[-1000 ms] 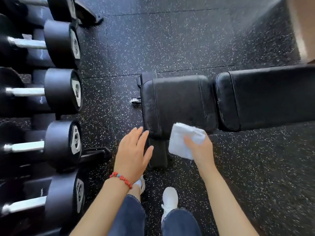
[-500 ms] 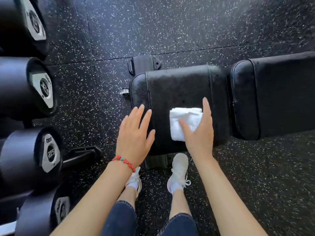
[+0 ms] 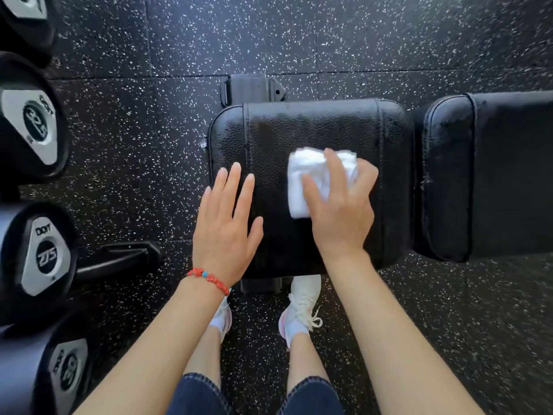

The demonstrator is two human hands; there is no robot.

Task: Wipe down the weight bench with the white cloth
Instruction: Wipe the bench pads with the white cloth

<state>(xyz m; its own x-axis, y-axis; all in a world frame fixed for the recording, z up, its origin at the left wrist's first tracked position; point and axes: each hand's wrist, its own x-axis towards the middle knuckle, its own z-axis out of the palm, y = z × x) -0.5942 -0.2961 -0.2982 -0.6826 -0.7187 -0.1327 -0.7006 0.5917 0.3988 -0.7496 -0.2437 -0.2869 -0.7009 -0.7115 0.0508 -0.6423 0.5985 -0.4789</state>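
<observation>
The black padded weight bench lies across the view, its square seat pad (image 3: 299,130) in the middle and the long back pad (image 3: 493,175) to the right. A folded white cloth (image 3: 302,178) lies on the seat pad, pressed down under my right hand (image 3: 341,211), whose fingers spread over it. My left hand (image 3: 224,226), with a red bead bracelet at the wrist, rests flat with fingers apart at the seat pad's left edge, holding nothing.
Several black dumbbells (image 3: 39,256) sit on a rack along the left edge. The floor (image 3: 449,339) is black rubber with white flecks. My white shoes (image 3: 302,307) stand just below the seat pad, beside a bench foot (image 3: 251,88) showing at the far side.
My right hand has carried the cloth from below the pad's near edge up onto the seat pad and further across it. My left hand has come to rest on the pad's left edge.
</observation>
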